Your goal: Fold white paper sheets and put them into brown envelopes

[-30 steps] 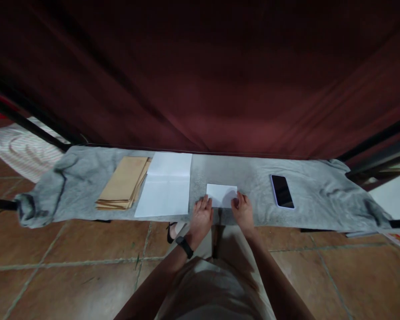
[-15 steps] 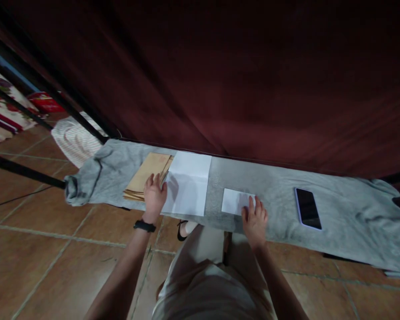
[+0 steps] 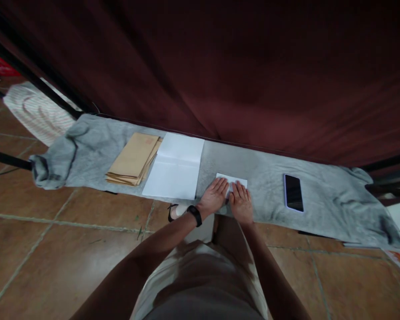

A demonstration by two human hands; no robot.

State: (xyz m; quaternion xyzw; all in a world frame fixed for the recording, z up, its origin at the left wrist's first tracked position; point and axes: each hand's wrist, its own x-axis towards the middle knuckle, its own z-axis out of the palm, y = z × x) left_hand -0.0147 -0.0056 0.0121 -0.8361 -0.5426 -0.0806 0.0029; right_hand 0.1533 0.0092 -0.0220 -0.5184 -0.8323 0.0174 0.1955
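Note:
A small white rectangle of paper, perhaps folded, (image 3: 237,179) lies on the grey cloth, mostly covered by both hands. My left hand (image 3: 214,195) rests flat on its left part, fingers stretched out, a black band on the wrist. Beside it, my right hand (image 3: 241,202) presses flat on the right part, fingers extended. To the left are larger white sheets with a crease across them (image 3: 176,171). Further left sits a stack of brown envelopes (image 3: 133,155).
A phone with a dark screen and pale purple edge (image 3: 294,193) lies to the right. The grey cloth (image 3: 333,200) covers a narrow bench-like surface. Behind it hangs a dark red curtain (image 3: 253,89). Black bars (image 3: 10,159) stand at the left, above a tiled floor (image 3: 96,249).
My left hand has moved right, from beside the brown envelopes onto the small white paper. My right hand has shifted to lie flat on it too. The camera view has moved slightly.

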